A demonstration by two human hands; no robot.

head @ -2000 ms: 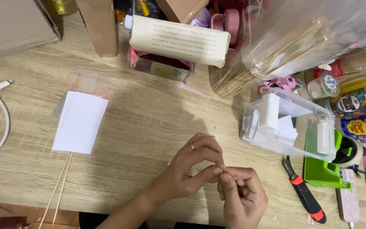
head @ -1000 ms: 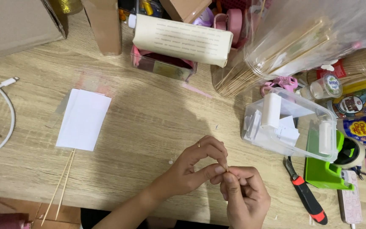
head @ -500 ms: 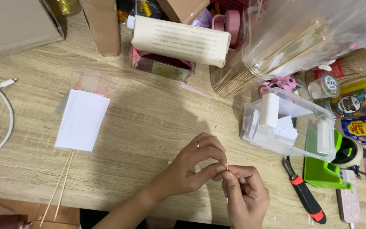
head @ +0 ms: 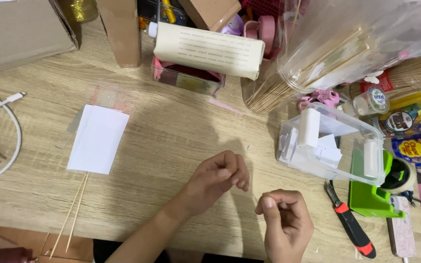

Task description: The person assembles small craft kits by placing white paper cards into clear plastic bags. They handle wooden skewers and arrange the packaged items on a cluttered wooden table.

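Here both hands hover low over the wooden counter (head: 171, 141), close to its near edge and a little apart from each other. The left hand (head: 218, 182) is loosely curled, fingertips drawn together toward the thumb; whether anything sits between them cannot be told. The right hand (head: 284, 224) is also curled, thumb pressed against the bent forefinger as if pinching, but nothing can be made out in the pinch.

Just right of the right hand lies a pair of pliers with red and black handles (head: 349, 221), and beyond it a green tape dispenser (head: 371, 195). Above these stands a clear plastic box with white latches (head: 330, 143), holding white paper slips, near the hands. Behind the box a clear bag of bamboo skewers (head: 317, 58) leans across the clutter.

Well to the left of the left hand a white paper sheet (head: 98, 139) lies flat, with two thin skewers (head: 74, 212) running from under its lower edge toward the counter's edge. Farther left, a white charger cable (head: 6, 136) loops. A rolled cream paper (head: 208, 48) rests on a small clear box at the back.
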